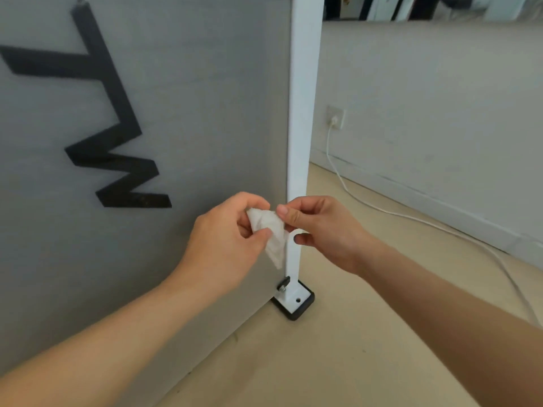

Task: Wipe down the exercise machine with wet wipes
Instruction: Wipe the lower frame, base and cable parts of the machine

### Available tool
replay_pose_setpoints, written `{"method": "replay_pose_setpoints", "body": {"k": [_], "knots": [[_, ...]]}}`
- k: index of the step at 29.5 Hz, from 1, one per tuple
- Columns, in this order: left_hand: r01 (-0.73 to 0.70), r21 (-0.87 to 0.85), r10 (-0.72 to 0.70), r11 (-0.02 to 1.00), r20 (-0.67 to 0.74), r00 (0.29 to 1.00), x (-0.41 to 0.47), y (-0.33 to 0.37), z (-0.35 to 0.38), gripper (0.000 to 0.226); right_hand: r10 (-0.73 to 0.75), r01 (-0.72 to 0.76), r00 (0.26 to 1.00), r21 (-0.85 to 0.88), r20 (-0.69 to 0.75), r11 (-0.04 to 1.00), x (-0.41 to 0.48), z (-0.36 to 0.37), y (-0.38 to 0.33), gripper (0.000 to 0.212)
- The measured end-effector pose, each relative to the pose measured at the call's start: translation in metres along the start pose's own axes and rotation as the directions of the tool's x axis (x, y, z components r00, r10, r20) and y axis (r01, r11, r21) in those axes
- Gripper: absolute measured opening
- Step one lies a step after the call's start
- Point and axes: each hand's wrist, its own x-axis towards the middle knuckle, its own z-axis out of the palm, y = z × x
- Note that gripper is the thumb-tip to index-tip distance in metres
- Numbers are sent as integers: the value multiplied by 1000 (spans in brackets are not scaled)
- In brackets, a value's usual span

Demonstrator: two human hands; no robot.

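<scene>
While the limp, light wet wipe (271, 233) was pinched by left hand (229, 245) and right hand (320, 230), refolding by its corners was judged easiest.

Single view: head-worn, wide-angle. Lens faces forward and down, from above and behind both forearms, which enter at lower left and lower right corners. Left hand (226, 239) and right hand (326, 230) meet just below frame centre, close to lens, wipe (271, 230) between them. Grey panel (191, 113) fills left half at near range. White post (304, 113) runs from top edge to lower centre. Floor (352, 348) and wall (426, 98) recede at right.
</scene>
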Motion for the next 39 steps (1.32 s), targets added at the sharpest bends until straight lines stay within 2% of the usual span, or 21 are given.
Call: {"method": "replay_pose_setpoints", "body": {"k": [4,8,9,11,14,15,17,18,20,22,25,26,27,29,31,33,37,38,39], "knots": [[18,-149,-16,989,19,1000,-2,3,-3,26,40,-39,999,-53,8,998,-5,-3,-22,16],[9,-192,-12,981,-14,1000,7,3,-9,17,123,-133,987,98,100,986,-10,-12,-41,15],[9,-198,-13,980,-21,1000,8,5,-9,16,124,-137,983,85,138,987,-10,-14,-44,17],[27,-232,-27,972,4,1000,7,9,-10,19,99,-93,976,-36,194,995,-6,-17,-49,15],[142,-255,-116,956,114,987,7,13,-10,38,80,-15,961,-237,263,971,8,-22,-59,13],[192,-278,-146,941,179,973,8,15,-12,39,98,-4,943,-283,318,959,13,-25,-64,14],[279,-358,-165,891,317,934,10,22,-15,25,160,-3,879,-331,448,943,24,-34,-77,17],[311,-388,-168,867,359,918,12,27,-16,23,180,-4,846,-331,501,944,30,-39,-85,19],[330,-426,-174,842,366,914,18,37,-15,34,175,-11,814,-286,553,958,43,-47,-99,21],[317,-505,-178,803,303,936,28,48,-11,41,139,-40,819,-187,557,982,57,-57,-110,22],[365,-658,-217,658,299,929,40,71,-6,32,62,-61,846,-19,530,998,64,-70,-110,19],[357,-628,-227,691,281,933,43,77,-3,26,22,-39,870,24,493,999,63,-73,-104,17],[318,-544,-229,776,227,947,44,81,0,17,-27,-1,903,65,429,998,61,-75,-96,15],[207,-384,-195,900,70,978,51,89,11,5,-128,87,959,170,252,982,59,-80,-76,11],[101,-303,-136,948,-96,986,58,91,19,12,-191,159,978,278,90,947,57,-78,-58,11],[19,-159,-51,987,-194,980,62,93,24,19,-209,201,978,339,-13,919,58,-74,-45,13],[-41,70,59,997,-287,956,59,93,24,23,-262,306,947,268,-185,914,61,-76,-39,18],[-109,199,168,974,-308,936,59,94,20,22,-271,325,938,280,-215,903,61,-77,-41,20],[-192,374,307,907,-278,910,60,96,16,17,-279,343,932,307,-233,888,61,-76,-44,21]]}}
